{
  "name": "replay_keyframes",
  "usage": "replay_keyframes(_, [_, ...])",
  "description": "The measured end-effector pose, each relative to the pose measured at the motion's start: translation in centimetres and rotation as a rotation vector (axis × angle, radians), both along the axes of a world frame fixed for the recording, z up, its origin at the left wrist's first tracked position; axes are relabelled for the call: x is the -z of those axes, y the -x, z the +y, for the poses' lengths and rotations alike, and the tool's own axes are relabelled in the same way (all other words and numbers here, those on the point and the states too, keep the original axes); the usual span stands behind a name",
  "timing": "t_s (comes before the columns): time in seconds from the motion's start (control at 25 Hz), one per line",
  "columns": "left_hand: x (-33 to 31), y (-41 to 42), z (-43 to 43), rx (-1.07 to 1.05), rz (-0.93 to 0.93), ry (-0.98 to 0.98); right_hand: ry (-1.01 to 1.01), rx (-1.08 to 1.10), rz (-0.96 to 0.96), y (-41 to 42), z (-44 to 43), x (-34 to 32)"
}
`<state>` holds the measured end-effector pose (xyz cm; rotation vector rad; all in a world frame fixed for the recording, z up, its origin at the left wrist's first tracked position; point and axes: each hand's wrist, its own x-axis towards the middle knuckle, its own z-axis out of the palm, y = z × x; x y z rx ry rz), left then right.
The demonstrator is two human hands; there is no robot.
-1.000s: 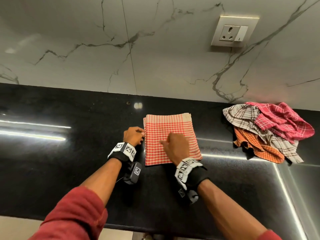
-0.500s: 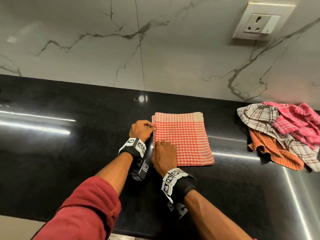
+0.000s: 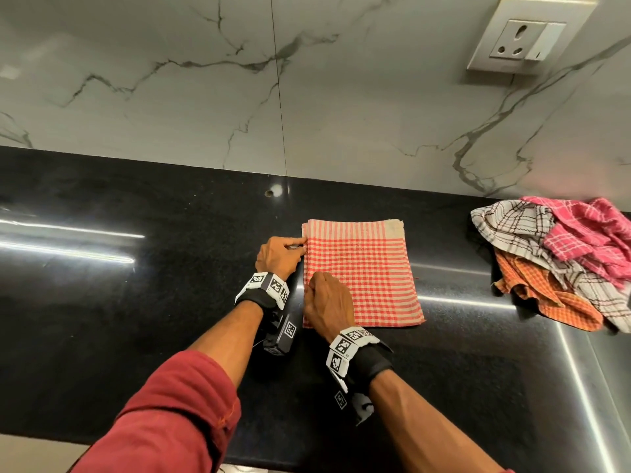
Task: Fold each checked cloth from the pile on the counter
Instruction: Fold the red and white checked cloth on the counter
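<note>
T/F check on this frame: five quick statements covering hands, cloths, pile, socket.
1. The left hand and right hand are both at the left edge of the red checked cloth. True.
2. A pink cloth tops the pile. True.
3. The pile lies left of the red checked cloth. False: it lies to its right.
4. A plug sits in the wall socket. False: nothing is plugged in.
5. The red checked cloth is crumpled. False: it lies flat, a folded rectangle on the counter.
</note>
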<state>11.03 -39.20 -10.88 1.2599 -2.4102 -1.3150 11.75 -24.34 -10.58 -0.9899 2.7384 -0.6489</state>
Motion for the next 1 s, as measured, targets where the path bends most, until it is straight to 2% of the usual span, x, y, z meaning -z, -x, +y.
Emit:
replay_keyframes(0.28, [-0.7,2.0,-0.8,-0.005,-0.048,-0.079,0.069,-0.127,-0.03,0.8,0.7,0.6])
replay_keyframes(0.4, [-0.4,3.0,-0.8,-0.004,-0.004,-0.011,0.089,0.009,0.123,2.2,1.3,0.6])
replay_keyframes(0.48, [-0.4,3.0,-0.8,-0.053,0.008,-0.028,-0.065,0.135,0.124,4.0,2.3,0.9])
replay_keyframes(0.56, [-0.8,2.9,-0.9,-0.092,-0.085,-0.039,-0.261,0.159,-0.022,5.4,3.8,1.8])
replay_keyframes(0.64, [-1.6,2.5,-0.4,-0.161,-0.185,0.058,-0.31,0.122,-0.058,5.8,4.7,2.8])
replay_keyframes(0.72, [-2.1,2.1,1.3,-0.222,-0.115,0.269,-0.285,0.075,-0.055,6.1,4.7,3.2])
replay_keyframes(0.8, [-1.7,2.0,4.8,-0.018,0.109,0.4,-0.258,-0.026,-0.004,6.6,3.7,3.2])
replay_keyframes(0.84, [-1.3,2.1,6.7,0.115,0.172,0.348,-0.261,-0.098,0.048,6.7,3.2,3.3])
replay_keyframes(0.92, [0.2,2.6,9.0,0.256,0.095,0.188,-0.296,-0.221,0.131,7.3,2.8,3.4])
replay_keyframes(1.0, [2.2,2.4,9.2,0.234,-0.078,0.314,-0.331,-0.209,0.131,8.9,3.6,3.4])
